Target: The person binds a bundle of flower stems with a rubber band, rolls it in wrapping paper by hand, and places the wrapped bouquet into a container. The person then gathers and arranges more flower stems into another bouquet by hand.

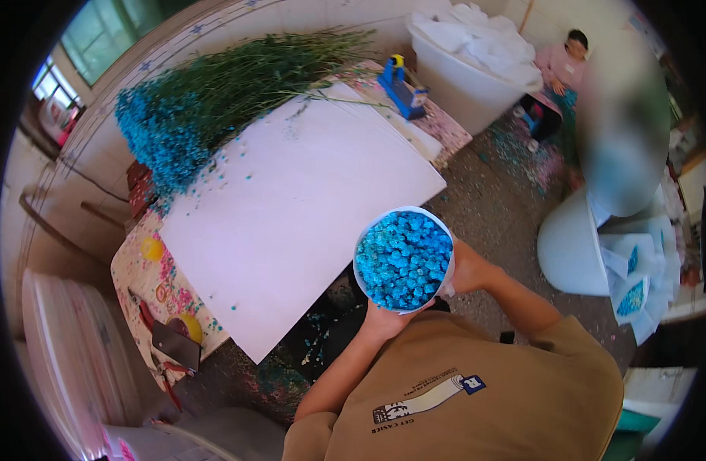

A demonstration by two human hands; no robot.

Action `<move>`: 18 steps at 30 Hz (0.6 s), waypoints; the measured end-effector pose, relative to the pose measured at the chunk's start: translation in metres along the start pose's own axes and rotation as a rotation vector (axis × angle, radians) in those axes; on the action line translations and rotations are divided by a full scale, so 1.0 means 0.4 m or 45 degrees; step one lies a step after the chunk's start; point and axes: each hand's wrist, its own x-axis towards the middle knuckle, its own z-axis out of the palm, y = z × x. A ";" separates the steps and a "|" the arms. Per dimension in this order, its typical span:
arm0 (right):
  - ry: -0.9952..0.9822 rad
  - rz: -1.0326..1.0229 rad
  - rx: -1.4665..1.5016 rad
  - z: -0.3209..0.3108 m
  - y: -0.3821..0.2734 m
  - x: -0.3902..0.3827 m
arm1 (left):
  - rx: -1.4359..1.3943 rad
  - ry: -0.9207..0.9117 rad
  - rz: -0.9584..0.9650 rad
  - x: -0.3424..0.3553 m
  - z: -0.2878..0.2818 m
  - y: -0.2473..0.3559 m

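A round bouquet of small blue flowers [405, 260], wrapped in white paper, is held upright in front of my body, blooms facing up. My left hand [393, 317] grips its near lower side. My right hand [466, 269] wraps around the wrapper's right side, with its fingers partly hidden behind the paper. A stack of large white paper sheets [307, 192] lies on the table just to the left of the bouquet. Along the table's far left side rests a big bundle of blue flowers [165, 138] with long green stems.
On the table are a blue tape dispenser [403, 91], a yellow tape roll [152, 248], a dark flat blade [176, 346] and red-handled cutters [145, 313]. A white tub [476, 84] stands behind. To the right, another white tub [572, 246] has wrapped bouquets beside it. A person [558, 73] sits far right.
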 end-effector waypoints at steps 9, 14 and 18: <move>-0.013 -0.182 0.042 0.009 0.086 -0.036 | 0.251 -0.065 0.131 -0.057 0.000 -0.013; -0.133 -0.105 0.303 -0.008 0.019 0.010 | 0.118 -0.069 0.157 -0.057 -0.018 -0.013; -0.259 -0.360 -0.014 -0.012 -0.068 0.117 | -0.201 0.207 0.228 -0.019 0.018 -0.057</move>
